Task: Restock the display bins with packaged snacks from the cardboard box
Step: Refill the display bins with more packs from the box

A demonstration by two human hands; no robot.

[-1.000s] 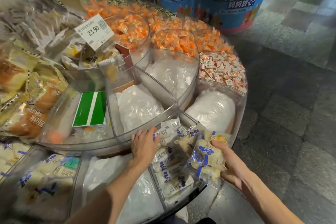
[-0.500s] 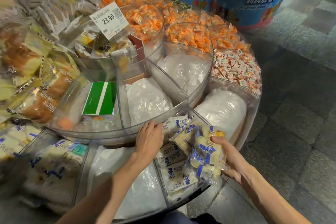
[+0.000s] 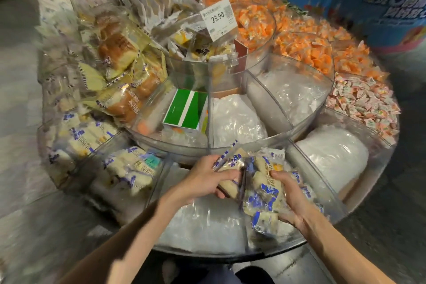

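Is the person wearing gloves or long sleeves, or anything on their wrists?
No gloves. The left hand and right hand are bare. The left forearm and right forearm are bare too, with no sleeve in view. No watch, bracelet or ring shows.

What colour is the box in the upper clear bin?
The box is green with one white stripe; head view.

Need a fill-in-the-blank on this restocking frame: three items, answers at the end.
1. The price tag reads ___.
2. The striped box has a white band across a ___ face.
3. The left hand and the right hand both grip snack packets printed in ___ lettering.
Missing words: 23.90; green; blue.
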